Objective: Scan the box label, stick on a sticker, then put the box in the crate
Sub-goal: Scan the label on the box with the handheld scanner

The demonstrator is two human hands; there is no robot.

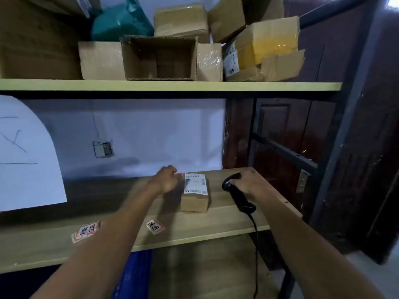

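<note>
The small cardboard box (194, 195) is sitting on the wooden shelf (216, 225), label (195, 183) facing up, right between both hands. The left hand (165, 180) is resting against the box's far left corner, fingers curled loosely in and touching its edge, though it's a bit blurred, so whether it's actually gripping is hard to say. Over on the right side, the right hand (246, 182) is wrapping around the head of the black scanner (238, 194), fingers closed on it, the handle lying along the shelf toward the camera and its cable (255, 244) hanging down over the front edge. The scanner is sitting just beside the box, not touching it. Nearer the front edge, one red-and-white sticker (155, 227) is lying flat, and a small stack of stickers (86, 231) is sitting farther left, partly behind the left forearm. Up above, the upper shelf (172, 85) is carrying a jumble of cardboard boxes (159, 58). Below the shelf, something blue (133, 275) is peeking out.
</note>
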